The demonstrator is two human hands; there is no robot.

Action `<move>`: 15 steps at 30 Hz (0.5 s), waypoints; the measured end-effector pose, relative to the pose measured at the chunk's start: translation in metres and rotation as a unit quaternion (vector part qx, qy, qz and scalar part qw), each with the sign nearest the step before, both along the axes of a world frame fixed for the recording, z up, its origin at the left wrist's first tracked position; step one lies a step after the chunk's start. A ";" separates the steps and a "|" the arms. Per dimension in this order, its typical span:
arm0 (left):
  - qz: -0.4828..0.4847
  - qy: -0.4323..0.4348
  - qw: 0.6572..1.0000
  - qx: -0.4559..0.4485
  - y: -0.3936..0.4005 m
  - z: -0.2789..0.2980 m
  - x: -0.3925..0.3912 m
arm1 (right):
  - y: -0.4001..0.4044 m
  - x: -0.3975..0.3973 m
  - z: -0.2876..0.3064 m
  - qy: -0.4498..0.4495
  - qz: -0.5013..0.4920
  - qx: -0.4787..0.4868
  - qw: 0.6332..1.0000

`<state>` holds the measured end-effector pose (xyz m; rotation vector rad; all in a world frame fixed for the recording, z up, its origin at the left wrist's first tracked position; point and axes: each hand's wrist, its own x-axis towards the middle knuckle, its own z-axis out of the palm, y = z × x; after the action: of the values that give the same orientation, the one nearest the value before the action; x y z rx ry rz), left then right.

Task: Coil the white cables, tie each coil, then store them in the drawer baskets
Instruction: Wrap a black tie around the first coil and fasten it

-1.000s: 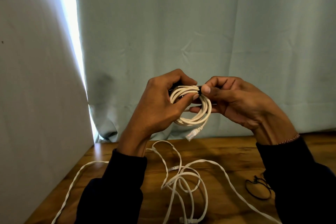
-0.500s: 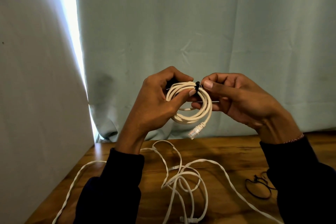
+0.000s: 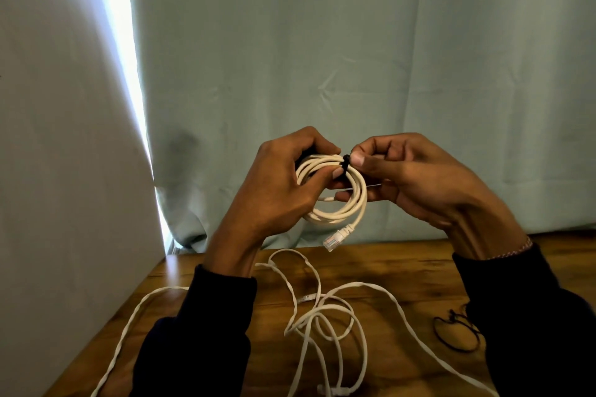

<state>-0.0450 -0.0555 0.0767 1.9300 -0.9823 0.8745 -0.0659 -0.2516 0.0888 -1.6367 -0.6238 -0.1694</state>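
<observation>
I hold a small coil of white cable up in front of the curtain, its clear plug hanging at the bottom. My left hand grips the coil's left side, thumb and forefinger closed over the strands. A black tie wraps the top of the coil. My right hand pinches the coil right beside that tie, its lower fingers curled behind the loops. A loose white cable lies tangled on the wooden table below. No drawer or basket is in view.
More black ties lie on the table at the right, partly behind my right sleeve. A pale wall borders the table on the left, and a grey-green curtain hangs at the back.
Both hands have lifted the coil slightly. The black tie now shows plainly around the top strands, and the coil hangs a little more open below.
</observation>
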 end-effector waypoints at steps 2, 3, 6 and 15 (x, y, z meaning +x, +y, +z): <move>0.002 0.002 1.000 0.005 0.000 -0.001 0.000 | 0.001 0.000 0.000 0.002 -0.006 0.001 1.000; 0.001 0.004 1.000 0.006 0.000 -0.001 0.000 | 0.000 -0.001 0.000 0.002 -0.011 0.002 1.000; 0.000 0.003 1.000 -0.004 -0.002 -0.001 0.002 | -0.001 -0.002 0.001 -0.006 -0.021 0.009 1.000; 0.149 -0.138 0.976 -0.081 -0.017 -0.005 0.003 | -0.004 -0.006 0.006 -0.027 -0.073 0.006 0.997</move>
<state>-0.0417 -0.0728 0.0720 1.8757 -0.7561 1.3811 -0.0723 -0.2555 0.0946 -1.6715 -0.5428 -0.3244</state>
